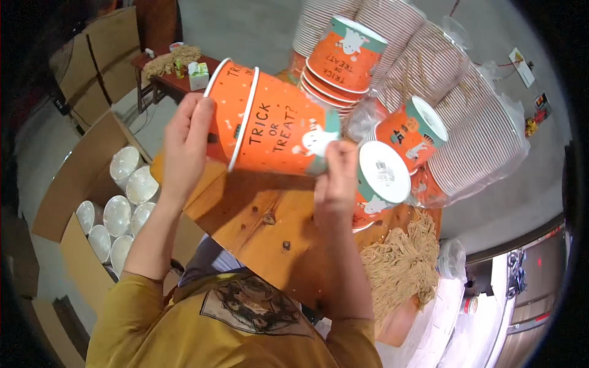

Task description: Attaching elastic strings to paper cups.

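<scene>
Wearing a mustard shirt [227,325] with a dark print at the chest. Holding two nested cups [279,129] sideways in the air, over the left part of the wooden table [245,227]. Both orange, with white rims to the left; showing black lettering, a white ghost and a green base band to the right. Clamping the left hand [187,141] on the rim end, thumb in front. Clamping the right hand [337,181], slightly blurred, on the base end, most fingers hidden.

Noting tan string [402,260] in a loose heap at the table's right edge; cannot tell how much hangs over. Just beside the right hand, finding an upturned near cup [383,175], white base up. Beyond it, seeing another upturned cup [414,132]; toward the far edge, an upturned stack [343,61]. Along that edge, seeing long wrapped stacks [485,129] in clear plastic.

Down on the floor, left of the table, seeing an open carton [80,153] with white tubs [116,214] inside. Farther off, a low red-brown bench [211,63] bearing more string [172,61], a green bottle [180,69] and a tissue box [198,76].
</scene>
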`<state>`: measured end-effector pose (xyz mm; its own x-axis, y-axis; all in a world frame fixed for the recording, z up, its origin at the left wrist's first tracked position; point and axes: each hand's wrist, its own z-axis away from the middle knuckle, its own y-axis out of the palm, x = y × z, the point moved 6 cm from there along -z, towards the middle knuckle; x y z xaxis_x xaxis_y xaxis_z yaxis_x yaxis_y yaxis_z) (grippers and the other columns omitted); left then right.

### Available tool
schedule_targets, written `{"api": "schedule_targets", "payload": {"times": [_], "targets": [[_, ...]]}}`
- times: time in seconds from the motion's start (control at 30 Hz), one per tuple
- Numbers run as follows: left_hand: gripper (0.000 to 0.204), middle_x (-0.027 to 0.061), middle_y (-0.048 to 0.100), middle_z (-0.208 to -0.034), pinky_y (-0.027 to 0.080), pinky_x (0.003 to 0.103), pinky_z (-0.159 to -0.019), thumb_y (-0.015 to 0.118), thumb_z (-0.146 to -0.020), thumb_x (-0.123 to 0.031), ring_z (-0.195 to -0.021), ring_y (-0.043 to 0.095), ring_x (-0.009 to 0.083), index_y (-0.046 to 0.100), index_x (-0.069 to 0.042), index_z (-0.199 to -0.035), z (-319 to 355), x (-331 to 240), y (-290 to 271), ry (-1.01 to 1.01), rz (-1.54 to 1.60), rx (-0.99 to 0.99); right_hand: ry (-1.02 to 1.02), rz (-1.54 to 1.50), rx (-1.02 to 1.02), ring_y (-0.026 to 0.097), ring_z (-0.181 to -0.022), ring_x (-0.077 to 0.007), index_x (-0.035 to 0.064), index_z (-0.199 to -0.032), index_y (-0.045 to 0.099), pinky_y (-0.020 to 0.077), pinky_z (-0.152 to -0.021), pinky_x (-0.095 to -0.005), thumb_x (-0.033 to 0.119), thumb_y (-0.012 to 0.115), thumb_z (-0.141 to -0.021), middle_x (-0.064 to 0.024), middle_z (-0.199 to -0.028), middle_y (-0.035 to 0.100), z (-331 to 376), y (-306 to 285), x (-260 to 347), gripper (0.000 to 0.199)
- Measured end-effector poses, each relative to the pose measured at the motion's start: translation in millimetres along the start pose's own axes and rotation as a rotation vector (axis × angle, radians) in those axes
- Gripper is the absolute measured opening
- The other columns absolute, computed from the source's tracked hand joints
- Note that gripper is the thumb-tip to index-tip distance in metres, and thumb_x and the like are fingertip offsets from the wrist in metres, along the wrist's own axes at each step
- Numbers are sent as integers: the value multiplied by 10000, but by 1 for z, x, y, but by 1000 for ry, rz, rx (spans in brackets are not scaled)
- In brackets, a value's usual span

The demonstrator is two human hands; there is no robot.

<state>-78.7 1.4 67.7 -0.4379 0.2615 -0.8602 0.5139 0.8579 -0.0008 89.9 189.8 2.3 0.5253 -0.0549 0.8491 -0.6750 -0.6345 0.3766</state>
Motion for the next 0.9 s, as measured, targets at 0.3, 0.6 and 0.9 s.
{"api": "schedule_targets", "payload": {"times": [0.3, 0.6, 0.9], "targets": [[215, 118, 568, -789, 446, 324, -694, 467, -1015, -218, -751, 555, 212, 553, -21, -1019, -18, -26, -79, 385, -655, -238, 577, -434, -87, 417, -1297, -283, 138, -1283, 329, 422, -992, -605, 377, 403, -1031, -70, -1413, 387, 5, -1, -120, 355], [250, 76, 490, -771, 441, 395, -776, 616, -677, -21, -745, 536, 267, 552, -41, -917, 51, -8, 3, 810, -889, 481, 692, -514, -143, 405, -1336, -271, 106, -1442, 298, 361, -1097, -546, 358, 352, -1042, -85, -1480, 379, -2, -23, -140, 477], [232, 62, 497, -791, 439, 377, -796, 633, -681, -66, -770, 538, 248, 556, -71, -900, 62, 12, -3, 743, -950, 562, 524, 880, 555, 639, -994, -249, 46, -1052, 648, 502, -811, -383, 192, 601, -886, -135, -1045, 666, 91, -78, -49, 227]]}}
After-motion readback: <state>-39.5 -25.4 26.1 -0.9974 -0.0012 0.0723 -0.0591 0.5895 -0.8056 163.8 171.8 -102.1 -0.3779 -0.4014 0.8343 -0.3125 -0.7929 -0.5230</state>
